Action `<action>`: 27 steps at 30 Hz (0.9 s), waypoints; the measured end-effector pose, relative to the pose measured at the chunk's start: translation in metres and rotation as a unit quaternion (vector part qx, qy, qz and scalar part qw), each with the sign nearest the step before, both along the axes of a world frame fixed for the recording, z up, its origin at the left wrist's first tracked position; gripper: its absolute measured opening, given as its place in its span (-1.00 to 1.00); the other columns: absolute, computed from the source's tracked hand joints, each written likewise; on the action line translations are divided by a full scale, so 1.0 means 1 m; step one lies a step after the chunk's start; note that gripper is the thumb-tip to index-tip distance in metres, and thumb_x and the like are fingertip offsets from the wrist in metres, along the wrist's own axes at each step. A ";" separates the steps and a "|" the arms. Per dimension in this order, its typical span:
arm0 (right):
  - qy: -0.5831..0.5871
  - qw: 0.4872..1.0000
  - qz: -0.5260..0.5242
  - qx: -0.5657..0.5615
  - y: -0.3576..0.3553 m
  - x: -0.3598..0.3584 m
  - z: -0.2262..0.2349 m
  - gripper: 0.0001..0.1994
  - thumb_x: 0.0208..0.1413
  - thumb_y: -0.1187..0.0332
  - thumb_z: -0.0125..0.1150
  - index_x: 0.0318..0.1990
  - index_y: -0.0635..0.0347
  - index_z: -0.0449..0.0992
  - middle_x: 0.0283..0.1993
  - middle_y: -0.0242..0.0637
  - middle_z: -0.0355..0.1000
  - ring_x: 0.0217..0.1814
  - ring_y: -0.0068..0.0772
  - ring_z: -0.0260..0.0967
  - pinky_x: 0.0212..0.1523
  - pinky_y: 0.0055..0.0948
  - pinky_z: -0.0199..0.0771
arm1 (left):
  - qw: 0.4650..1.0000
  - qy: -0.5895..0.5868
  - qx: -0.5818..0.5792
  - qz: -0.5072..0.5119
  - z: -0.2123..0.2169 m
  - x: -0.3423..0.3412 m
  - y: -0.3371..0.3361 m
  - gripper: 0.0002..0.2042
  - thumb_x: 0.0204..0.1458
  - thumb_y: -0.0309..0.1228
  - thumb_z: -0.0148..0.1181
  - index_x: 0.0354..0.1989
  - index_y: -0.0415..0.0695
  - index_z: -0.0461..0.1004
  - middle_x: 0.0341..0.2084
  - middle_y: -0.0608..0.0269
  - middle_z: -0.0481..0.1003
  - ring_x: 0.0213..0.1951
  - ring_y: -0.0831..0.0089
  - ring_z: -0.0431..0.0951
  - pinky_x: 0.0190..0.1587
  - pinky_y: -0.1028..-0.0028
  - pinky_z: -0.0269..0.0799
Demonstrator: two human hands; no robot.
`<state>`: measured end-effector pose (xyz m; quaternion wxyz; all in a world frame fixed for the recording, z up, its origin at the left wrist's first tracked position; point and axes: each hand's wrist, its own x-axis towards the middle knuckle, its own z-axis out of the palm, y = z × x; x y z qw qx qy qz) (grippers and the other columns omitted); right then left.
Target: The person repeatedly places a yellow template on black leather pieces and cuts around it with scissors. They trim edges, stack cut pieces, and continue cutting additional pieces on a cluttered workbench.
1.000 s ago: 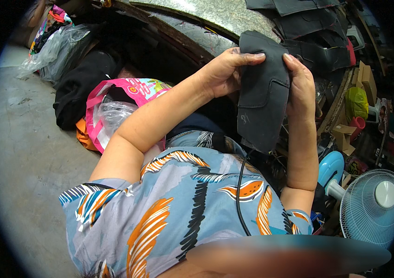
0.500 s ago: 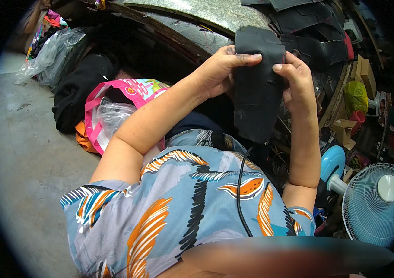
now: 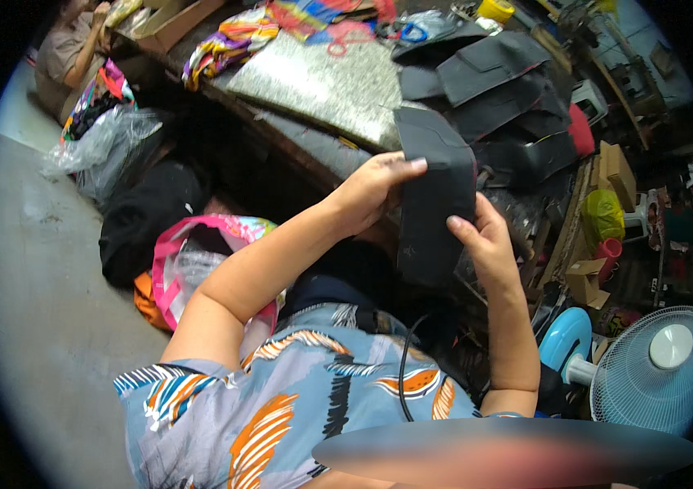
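Between my two hands is a flat black panel (image 3: 436, 200), leather-like, with a rounded top corner and faint pale marks low on its face. My left hand (image 3: 383, 183) pinches its left edge, the thumb lying on the front and the other fingers behind. On the opposite edge, lower down, my right hand (image 3: 489, 240) grips it with the thumb in front. Beyond the panel, a pile of similar black pieces (image 3: 497, 90) lies on the worktable, some with red lines along their edges.
A pale speckled slab (image 3: 322, 81) covers part of the worktable, with colourful cloth (image 3: 232, 41) behind it. To my left are a pink-edged bag (image 3: 169, 277) and a black bundle (image 3: 147, 220). A fan (image 3: 648, 375) stands at right. Another person (image 3: 77, 61) sits far left.
The view has tilted up, showing more of the worktable and the other person. The panel sits lower in view, still in both hands; my right hand has slid lower along its edge.
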<state>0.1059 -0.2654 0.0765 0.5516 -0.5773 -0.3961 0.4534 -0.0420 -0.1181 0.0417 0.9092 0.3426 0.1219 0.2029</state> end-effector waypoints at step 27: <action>-0.622 0.706 -0.338 -0.006 0.135 0.270 -0.027 -0.44 0.24 0.10 0.09 0.21 0.40 0.34 0.12 0.24 0.36 0.21 0.19 0.28 0.25 -0.11 0.24 | 0.494 0.180 0.785 0.326 -0.053 0.072 0.077 -0.85 0.00 -0.32 0.23 -0.42 -0.13 0.49 -0.36 0.19 0.45 -0.16 0.19 0.44 -0.09 0.30 0.43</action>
